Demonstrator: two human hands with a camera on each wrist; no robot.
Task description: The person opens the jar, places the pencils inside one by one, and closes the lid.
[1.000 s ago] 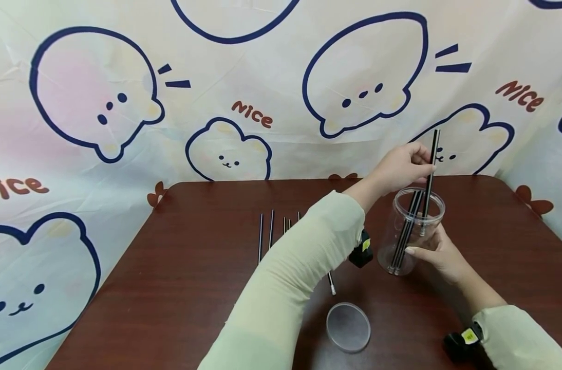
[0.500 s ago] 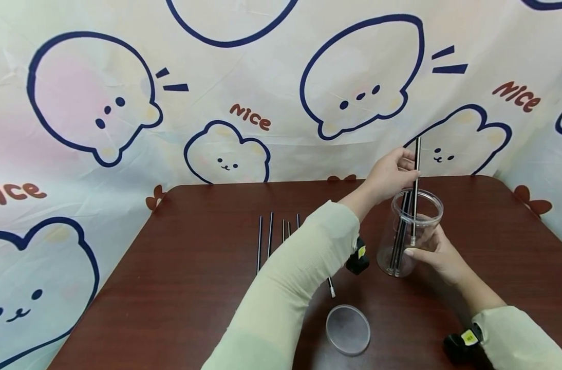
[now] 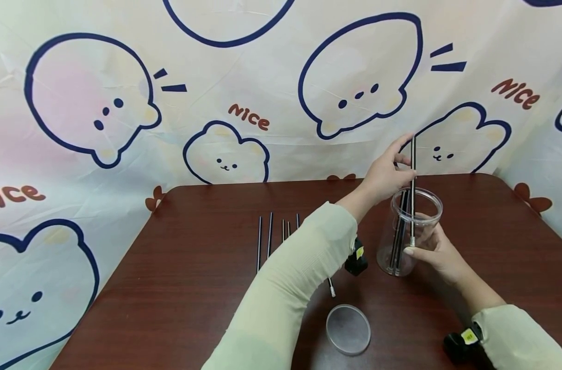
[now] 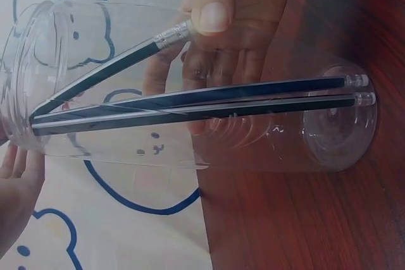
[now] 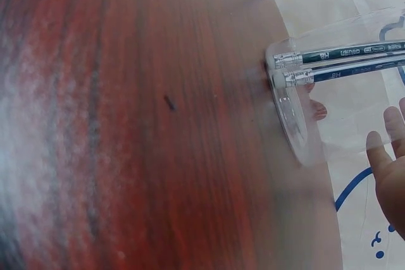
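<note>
In the head view my left hand [image 3: 386, 176] pinches an upright pencil [image 3: 413, 195] over the jar, its index finger stretched up along the top end. The pencil's eraser end hangs inside the clear plastic jar [image 3: 386, 252], above the bottom. My right hand [image 3: 440, 255] holds the jar from the right side, thumb towards me. The left wrist view shows two dark pencils [image 4: 253, 92] leaning together inside, eraser ends at the jar's base. The held pencil's metal ferrule [image 4: 172, 35] appears near the right thumb there. In the right wrist view several right-hand fingers [image 5: 378, 150] show beside the jar.
A round translucent lid [image 3: 348, 329] lies on the brown table [image 3: 170, 308] in front of the jar. Several pencils [image 3: 269, 234] lie to the left, partly hidden by the left sleeve [image 3: 299, 277]. A patterned cloth [image 3: 281, 77] hangs behind the table.
The pencil in my left hand has shifted left and straightened upright, its eraser end slightly lower in the jar. My left index finger has extended upward. The right hand and jar stay nearly still.
</note>
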